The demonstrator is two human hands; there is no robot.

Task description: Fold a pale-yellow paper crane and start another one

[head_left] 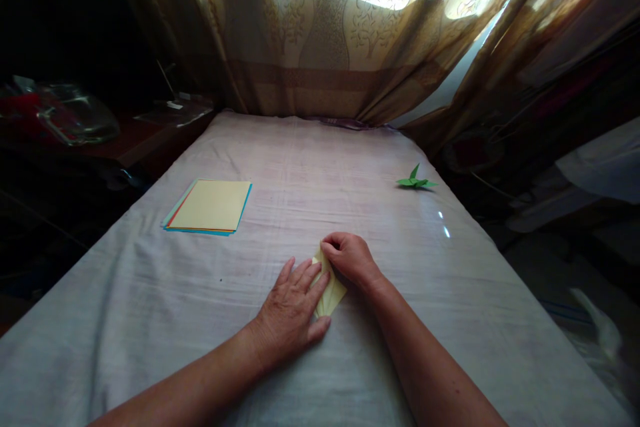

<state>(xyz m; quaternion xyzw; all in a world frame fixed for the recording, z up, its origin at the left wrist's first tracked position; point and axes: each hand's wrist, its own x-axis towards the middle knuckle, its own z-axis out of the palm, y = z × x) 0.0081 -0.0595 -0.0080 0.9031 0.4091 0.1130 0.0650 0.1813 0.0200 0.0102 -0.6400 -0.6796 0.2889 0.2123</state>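
Note:
A piece of folded yellow paper (332,295) lies on the cloth-covered surface near the front middle, narrow and pointed at its far end. My left hand (295,300) rests flat over its left side, fingers spread and pressing on it. At the far tip, my right hand (350,257) is closed, thumb and forefinger pinching the paper's point. Creases show on the part between my hands; my left fingers hide some of it.
A stack of coloured square paper (213,205), yellow on top, sits at the left. Toward the right edge stands a green folded paper crane (416,180). A patterned curtain (320,33) hangs behind the pale cloth (300,153). A glass jar (80,113) is at far left.

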